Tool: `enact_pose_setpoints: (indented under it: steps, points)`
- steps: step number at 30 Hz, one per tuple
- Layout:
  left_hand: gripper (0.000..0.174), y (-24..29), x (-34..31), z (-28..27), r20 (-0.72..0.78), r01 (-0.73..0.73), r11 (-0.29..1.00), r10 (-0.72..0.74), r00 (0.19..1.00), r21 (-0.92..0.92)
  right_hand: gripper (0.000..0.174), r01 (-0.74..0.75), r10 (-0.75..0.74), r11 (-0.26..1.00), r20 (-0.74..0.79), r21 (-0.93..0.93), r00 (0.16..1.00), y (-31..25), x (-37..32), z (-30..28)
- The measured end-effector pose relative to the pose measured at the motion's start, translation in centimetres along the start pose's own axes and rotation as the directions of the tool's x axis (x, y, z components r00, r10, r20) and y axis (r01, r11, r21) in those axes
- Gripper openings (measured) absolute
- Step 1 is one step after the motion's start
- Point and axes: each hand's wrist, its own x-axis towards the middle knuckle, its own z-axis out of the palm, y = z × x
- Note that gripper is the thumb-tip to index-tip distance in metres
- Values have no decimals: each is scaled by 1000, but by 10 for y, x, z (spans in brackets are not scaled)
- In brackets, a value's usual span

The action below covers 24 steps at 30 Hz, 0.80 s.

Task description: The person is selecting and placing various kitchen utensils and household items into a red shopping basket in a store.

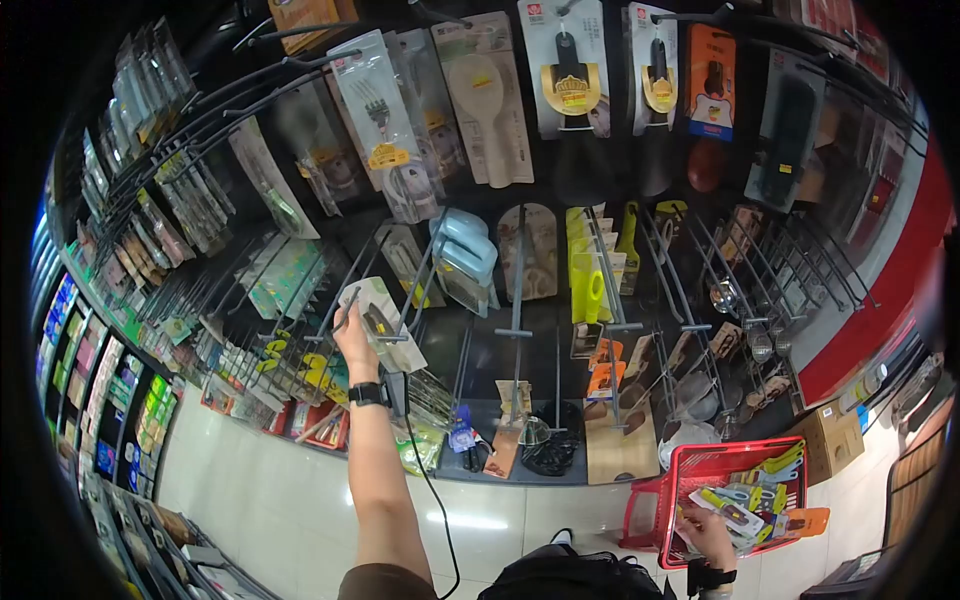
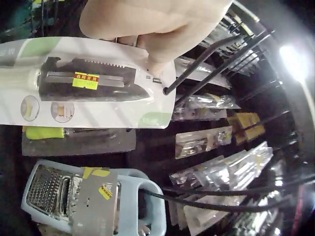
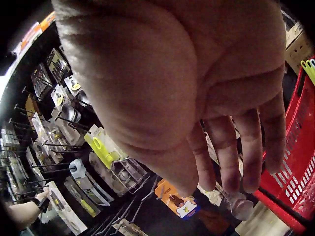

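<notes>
My left hand (image 1: 355,340) pinches the top end of a white blister card holding a knife (image 1: 378,318). In the left wrist view this carded knife (image 2: 93,78) has a pale handle, a dark blade part with a serrated edge and a yellow price sticker. A metal hook (image 2: 197,64) meets the card at its hole, right beside my thumb. Low on the right, my right hand (image 1: 708,535) is at the near left side of a red shopping basket (image 1: 672,500). The right wrist view shows the fingers (image 3: 224,147) of that hand extended, with nothing gripped.
Packaged utensils (image 1: 790,490) fill the basket. Light-blue graters (image 1: 465,245) hang right of the card, with green-handled tools (image 1: 590,275) farther along. Rows of hooks (image 1: 515,270) stick out toward me. A cardboard box (image 1: 832,440) stands behind the basket. A black cable (image 1: 440,500) runs down from my left wrist.
</notes>
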Motion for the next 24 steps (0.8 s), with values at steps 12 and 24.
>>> enact_pose_setpoints:
  steps: [12,24]
  points:
    - [40,-66,96,35,306,152,987,-158,939,42,19,-247,227,961,-161,-120,961,51,-38,-27]
    - [41,-85,43,-41,177,31,947,-92,980,319,34,-764,726,610,-237,-212,645,189,-29,1]
